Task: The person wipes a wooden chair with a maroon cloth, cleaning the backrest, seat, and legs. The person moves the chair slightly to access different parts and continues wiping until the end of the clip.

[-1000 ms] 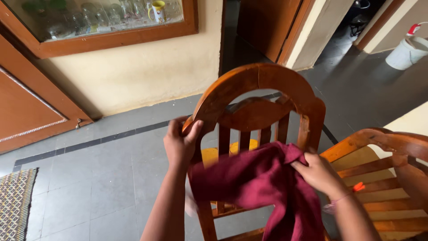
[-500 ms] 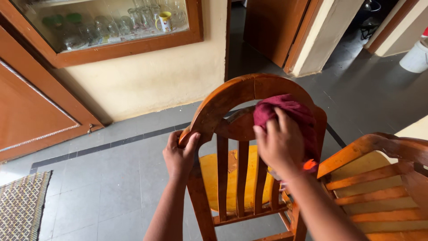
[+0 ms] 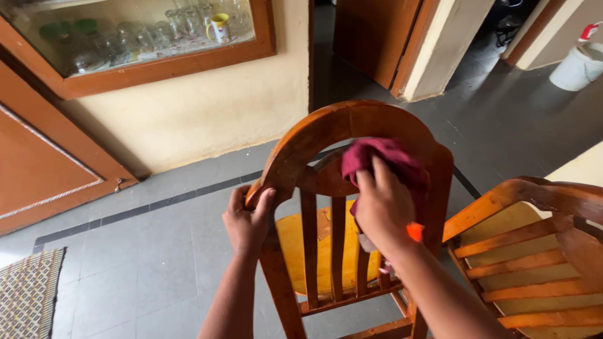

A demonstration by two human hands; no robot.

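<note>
Much of the maroon cloth (image 3: 383, 162) was hidden under the right hand (image 3: 382, 210), which pressed it, fingers closed over it, against the arched back of the glossy wooden chair (image 3: 326, 129). The left hand (image 3: 248, 220) gripped the chair's left upright. A second slatted chair (image 3: 534, 238) was cut off at right, on grey floor tiles (image 3: 125, 263).

A maroon cloth (image 3: 384, 162) is showing against the orange-brown wooden chair (image 3: 352, 129), whose seat is glowing yellow. The floor (image 3: 151, 251) is lying grey with a dark stripe, the rug (image 3: 28, 295) is showing a small woven check (brown and cream), and the bucket (image 3: 575, 68) is looking white.
</note>
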